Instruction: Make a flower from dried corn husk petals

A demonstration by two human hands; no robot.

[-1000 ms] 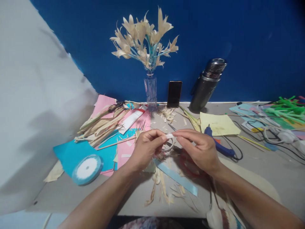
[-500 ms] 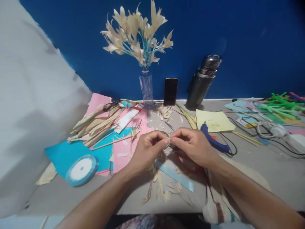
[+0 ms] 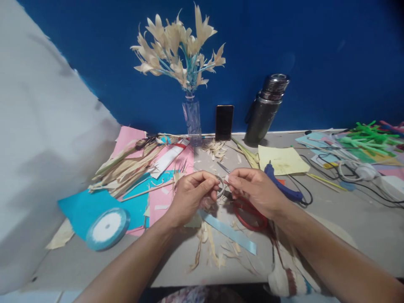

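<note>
My left hand point(image 3: 197, 193) pinches a thin pale ring point(image 3: 221, 188) that looks like a narrow roll of tape, held upright above the table. Close beside it, my right hand point(image 3: 251, 185) has a small whitish piece point(image 3: 226, 179) between thumb and forefinger; whether it joins the ring I cannot tell. Red-handled scissors point(image 3: 251, 216) lie under my right hand, their blades point(image 3: 223, 167) showing beyond the fingers. Below the hands lie a light blue ribbon strip point(image 3: 229, 232) and dry husk scraps point(image 3: 211, 248).
A bottle point(image 3: 192, 120) of husk flowers point(image 3: 176, 46), a phone point(image 3: 224, 123) and a flask point(image 3: 267, 111) stand along the wall. A ribbon spool point(image 3: 108, 228) and husk strips point(image 3: 132, 162) lie left. Right are a glue gun point(image 3: 282, 183), yellow paper point(image 3: 280, 160) and cables point(image 3: 334, 166).
My hands have moved slightly apart. The ring now shows clearly at my left fingers, and the small whitish piece shows at my right fingertips. The view has shifted a little.
</note>
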